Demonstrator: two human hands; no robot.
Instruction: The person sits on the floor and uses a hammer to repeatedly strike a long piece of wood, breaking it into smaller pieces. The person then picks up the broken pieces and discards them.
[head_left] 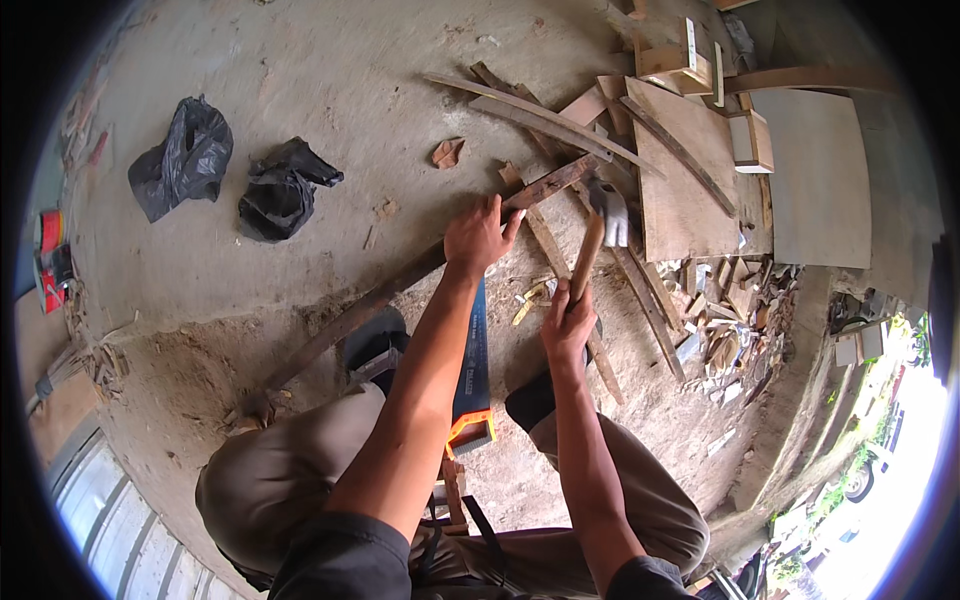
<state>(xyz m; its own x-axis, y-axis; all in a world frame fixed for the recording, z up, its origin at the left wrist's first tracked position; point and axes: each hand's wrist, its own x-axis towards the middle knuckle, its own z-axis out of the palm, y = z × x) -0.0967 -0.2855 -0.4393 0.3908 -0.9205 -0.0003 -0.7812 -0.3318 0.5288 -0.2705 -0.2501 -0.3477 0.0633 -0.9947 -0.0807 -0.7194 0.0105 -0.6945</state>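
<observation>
A long, dark strip of wood (555, 183) runs slantwise across the floor in front of me, from beside my left knee up to the right. My left hand (477, 238) is closed around it a little short of its far end. In my right hand (567, 320) is a claw hammer (588, 256), gripped low on its wooden handle. The metal head is raised just right of the strip's far end; whether they touch I cannot tell. Between my legs lies a handsaw (472, 365) with a dark blue blade and an orange handle, partly hidden by my left forearm.
Two black plastic bags (185, 160) lie on the floor at left. Loose wooden strips (545, 125) and a plywood sheet (682, 165) lie ahead to the right, near small wooden boxes (750, 142). Wood scraps (735, 310) are heaped at right. A dry leaf (448, 152) lies ahead.
</observation>
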